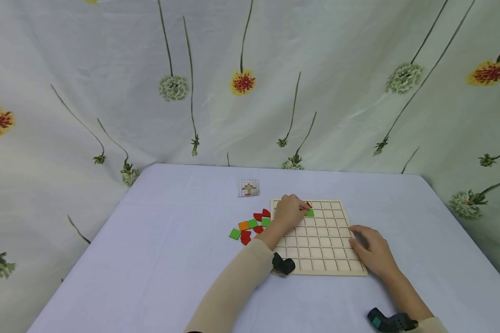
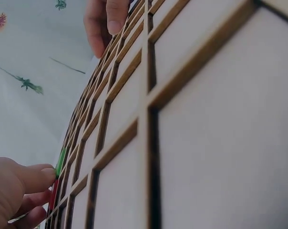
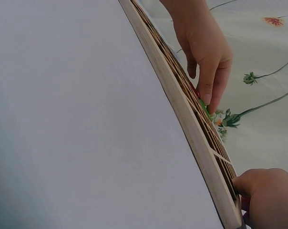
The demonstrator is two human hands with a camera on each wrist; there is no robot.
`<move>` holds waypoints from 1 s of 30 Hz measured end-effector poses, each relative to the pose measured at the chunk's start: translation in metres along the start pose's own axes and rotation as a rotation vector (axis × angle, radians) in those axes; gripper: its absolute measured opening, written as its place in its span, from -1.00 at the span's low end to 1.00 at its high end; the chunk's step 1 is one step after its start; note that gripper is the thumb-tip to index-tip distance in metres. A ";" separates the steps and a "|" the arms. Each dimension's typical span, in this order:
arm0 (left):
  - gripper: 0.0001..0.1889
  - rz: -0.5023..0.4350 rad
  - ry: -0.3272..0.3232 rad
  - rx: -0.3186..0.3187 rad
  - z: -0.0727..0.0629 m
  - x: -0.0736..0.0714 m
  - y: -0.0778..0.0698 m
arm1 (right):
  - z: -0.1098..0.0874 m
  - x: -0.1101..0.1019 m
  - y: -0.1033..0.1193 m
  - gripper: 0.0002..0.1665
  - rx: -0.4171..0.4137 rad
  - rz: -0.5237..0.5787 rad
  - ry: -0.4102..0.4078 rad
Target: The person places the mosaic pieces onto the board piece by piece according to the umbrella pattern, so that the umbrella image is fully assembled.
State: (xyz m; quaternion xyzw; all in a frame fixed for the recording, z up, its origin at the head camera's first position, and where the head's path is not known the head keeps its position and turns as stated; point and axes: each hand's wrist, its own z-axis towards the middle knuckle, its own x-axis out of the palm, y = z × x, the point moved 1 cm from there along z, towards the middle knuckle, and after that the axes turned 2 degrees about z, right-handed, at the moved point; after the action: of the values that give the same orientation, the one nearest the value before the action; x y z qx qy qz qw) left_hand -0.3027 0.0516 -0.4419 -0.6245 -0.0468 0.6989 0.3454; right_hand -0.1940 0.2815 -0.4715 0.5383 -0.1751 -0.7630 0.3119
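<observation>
A square wooden grid board (image 1: pixel 321 240) lies on the white table. My left hand (image 1: pixel 290 210) reaches over its far left part, thumb and fingertips pinched at a small red piece (image 1: pixel 309 204). Directly in front of that piece, a green square tile (image 1: pixel 310 212) sits in the grid. In the left wrist view the thumb is right at the border of the green tile (image 2: pixel 61 161) and the red piece (image 2: pixel 53 194). My right hand (image 1: pixel 372 252) touches the board's right edge, thumb and index fingertip apart, fingers loosely extended.
Left of the board lie loose red pieces (image 1: pixel 246 235), green tiles (image 1: pixel 235 234) and an orange tile (image 1: pixel 243 225), partly behind the left forearm. A small pattern card (image 1: pixel 248 188) with a coloured figure lies farther back. Behind the table hangs a flowered cloth (image 1: pixel 341 83).
</observation>
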 end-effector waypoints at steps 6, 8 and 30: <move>-0.80 -0.066 -0.011 0.045 -0.005 -0.004 0.008 | 0.000 0.000 0.000 -0.61 0.016 -0.004 0.009; -0.81 -0.096 -0.014 0.041 -0.007 -0.008 0.010 | 0.000 0.000 0.000 -0.61 0.017 -0.002 0.012; -0.86 -0.080 0.021 0.006 -0.044 -0.047 0.047 | 0.000 0.000 -0.002 -0.60 0.036 -0.013 0.022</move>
State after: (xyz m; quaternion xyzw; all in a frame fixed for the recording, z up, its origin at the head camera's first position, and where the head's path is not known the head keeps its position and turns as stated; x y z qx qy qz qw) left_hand -0.2836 -0.0257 -0.4350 -0.6285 -0.0662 0.6780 0.3753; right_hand -0.1941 0.2825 -0.4726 0.5533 -0.1819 -0.7559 0.2990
